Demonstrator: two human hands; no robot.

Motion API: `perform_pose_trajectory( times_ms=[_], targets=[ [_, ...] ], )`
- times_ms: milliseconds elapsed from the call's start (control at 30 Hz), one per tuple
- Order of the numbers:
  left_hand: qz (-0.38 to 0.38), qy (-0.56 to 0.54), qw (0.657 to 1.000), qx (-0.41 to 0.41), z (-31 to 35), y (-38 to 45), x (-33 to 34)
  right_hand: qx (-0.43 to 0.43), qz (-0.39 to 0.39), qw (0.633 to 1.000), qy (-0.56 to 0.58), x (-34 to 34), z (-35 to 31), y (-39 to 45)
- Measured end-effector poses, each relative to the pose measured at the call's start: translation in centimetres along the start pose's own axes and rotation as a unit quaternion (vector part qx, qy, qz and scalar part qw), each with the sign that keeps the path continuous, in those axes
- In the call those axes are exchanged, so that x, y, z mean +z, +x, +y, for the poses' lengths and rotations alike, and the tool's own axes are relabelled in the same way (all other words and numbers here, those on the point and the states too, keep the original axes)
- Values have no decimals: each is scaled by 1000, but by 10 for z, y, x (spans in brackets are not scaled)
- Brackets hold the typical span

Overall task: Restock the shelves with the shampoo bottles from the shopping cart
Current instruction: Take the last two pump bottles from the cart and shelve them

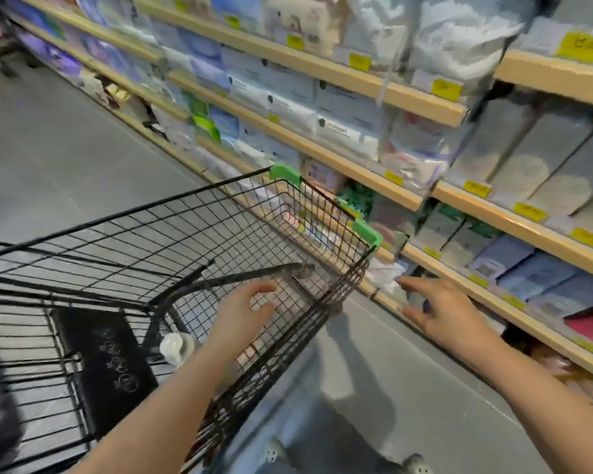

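A black wire shopping cart [172, 234] with green corner caps stands in the aisle beside the shelves. My left hand [243, 316] reaches down inside the cart with fingers relaxed, holding nothing. A white pump-topped bottle [175, 347] shows in the cart just left of my left forearm, mostly hidden. My right hand [439, 313] stretches outside the cart toward the low shelf [459, 278], fingers spread and empty.
Wooden-edged shelves [339, 159] with yellow price tags run along the right, packed with boxes and wrapped packs. A black seat flap [103, 364] lies in the cart's near end. Grey floor [48, 148] stretches to the left. My shoes [415, 465] show at the bottom.
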State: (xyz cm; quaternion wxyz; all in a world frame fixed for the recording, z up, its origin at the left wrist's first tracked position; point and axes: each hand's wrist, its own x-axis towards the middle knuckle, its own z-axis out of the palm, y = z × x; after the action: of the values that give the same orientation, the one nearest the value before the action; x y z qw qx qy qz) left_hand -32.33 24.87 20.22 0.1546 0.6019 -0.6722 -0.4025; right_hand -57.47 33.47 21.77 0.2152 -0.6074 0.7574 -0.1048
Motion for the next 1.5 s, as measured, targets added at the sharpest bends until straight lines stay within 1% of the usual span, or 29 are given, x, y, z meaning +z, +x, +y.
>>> perform_pose_trajectory(
  times_ms=[133,333,467,633,700,733,800,867,933,1000,1033,1067,1133,1200,1267,1367,1433,1500],
  targets=[
    [6,-8,998,-54,-70,10,-51,-47,-42,998,-10,43,-69,28],
    [41,-8,990,-133,-142,9,-93,-114,-112,987,-33,88,-138,60],
    [43,-24,983,-178,-175,10,-97,-165,-168,969,-72,117,-163,84],
    [35,-16,973,-229,-202,11,-88,-202,-246,945,-70,147,-180,111],
    [19,-7,967,-256,-209,11,-85,-220,-296,926,-82,159,-188,121],
    [13,-2,962,-271,-214,12,-83,-236,-334,907,-99,169,-194,130],
    [-5,28,968,-250,-218,10,-79,-265,-394,867,-154,181,-200,133],
    [-29,72,971,-226,-225,14,-73,-317,-441,816,-199,198,-205,142],
    [-60,123,973,-185,-230,19,-70,-378,-445,780,-225,210,-208,145],
    [-92,219,964,-119,-236,26,-68,-446,-449,743,-220,223,-211,145],
    [-107,250,958,-91,-240,29,-66,-484,-453,718,-211,231,-213,143],
    [-123,267,953,-77,-242,33,-66,-520,-454,695,-202,238,-216,140],
    [-158,279,946,-55,-248,41,-65,-571,-448,660,-193,251,-225,135],
    [-189,285,939,-39,-255,48,-63,-591,-437,646,-203,265,-231,129],
    [-209,292,933,-28,-261,55,-62,-595,-431,644,-212,276,-235,125],
    [-226,306,925,-19,-264,65,-62,-614,-399,641,-231,291,-239,119],
    [-227,315,922,-11,-266,70,-60,-593,-409,654,-230,294,-236,120],
    [-224,316,922,-3,-269,73,-59,-587,-413,658,-227,291,-232,126]
  ],
)
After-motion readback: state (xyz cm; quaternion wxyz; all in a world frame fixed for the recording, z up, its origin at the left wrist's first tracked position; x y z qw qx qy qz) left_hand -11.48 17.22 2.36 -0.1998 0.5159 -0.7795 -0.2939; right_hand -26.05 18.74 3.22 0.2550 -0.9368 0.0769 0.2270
